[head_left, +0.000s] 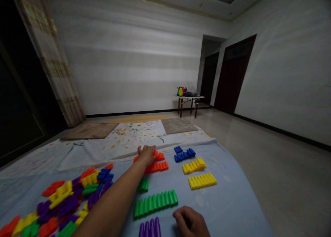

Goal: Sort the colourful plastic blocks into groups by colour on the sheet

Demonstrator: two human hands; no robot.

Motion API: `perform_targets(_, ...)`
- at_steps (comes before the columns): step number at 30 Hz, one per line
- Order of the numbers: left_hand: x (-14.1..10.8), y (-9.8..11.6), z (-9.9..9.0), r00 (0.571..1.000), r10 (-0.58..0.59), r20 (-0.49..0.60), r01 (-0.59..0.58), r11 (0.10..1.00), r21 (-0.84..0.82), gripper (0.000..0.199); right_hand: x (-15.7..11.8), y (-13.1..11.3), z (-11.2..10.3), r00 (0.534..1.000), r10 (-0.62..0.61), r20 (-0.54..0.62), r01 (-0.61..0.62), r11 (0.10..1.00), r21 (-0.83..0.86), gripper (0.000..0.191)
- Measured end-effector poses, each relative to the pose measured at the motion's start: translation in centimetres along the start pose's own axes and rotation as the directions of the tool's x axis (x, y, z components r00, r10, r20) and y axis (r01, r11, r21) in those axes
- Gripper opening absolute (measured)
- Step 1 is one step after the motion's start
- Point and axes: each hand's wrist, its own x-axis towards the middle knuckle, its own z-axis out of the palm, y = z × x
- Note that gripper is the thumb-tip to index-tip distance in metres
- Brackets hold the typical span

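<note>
My left hand [147,154] reaches forward over the orange pieces [158,166], its fingers curled at their back row; what its fingertips hold, if anything, is hidden. My right hand [191,222] rests on the blue cloth with curled fingers, right of the green row [156,203] and the purple pieces [150,228]. A small green group [143,185] sits beside my left forearm. Two yellow groups [202,181] and some blue pieces [184,155] lie to the right of the orange ones.
A mixed pile of colored pieces [68,202] spreads over the left of the blue cloth [232,195]. Beyond are a floral sheet [134,133], a brown mat [90,130] and a beige mat [179,125]. A small table [190,97] with items stands near the wall.
</note>
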Motion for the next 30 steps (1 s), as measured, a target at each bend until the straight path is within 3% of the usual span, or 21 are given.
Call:
perform_targets(10,-1.0,-2.3,-0.3,0.999,-0.043,-0.014,0.041,0.996,-0.077,0.043,-0.1,-1.8,-0.9,0.999,0.041,0.018,-0.041,0.999,0.014,0.055)
perform_targets(15,-1.4,-3.9,-0.5,0.971,-0.215,-0.106,0.192,0.963,-0.190,0.045,-0.1,-2.2,-1.2,0.999,0.043,0.026,-0.043,0.999,0.022,0.056)
perform_targets(20,-1.7,-6.8,0.4,0.906,-0.424,-0.024,0.397,0.866,-0.306,0.039,0.0,-2.2,-1.6,0.994,0.012,0.113,-0.014,1.000,0.017,0.049)
perform_targets(30,-1.0,-8.4,1.6,0.859,-0.505,0.085,0.492,0.768,-0.411,0.034,0.1,-2.1,-1.8,0.988,0.038,0.149,-0.039,0.999,0.002,0.048)
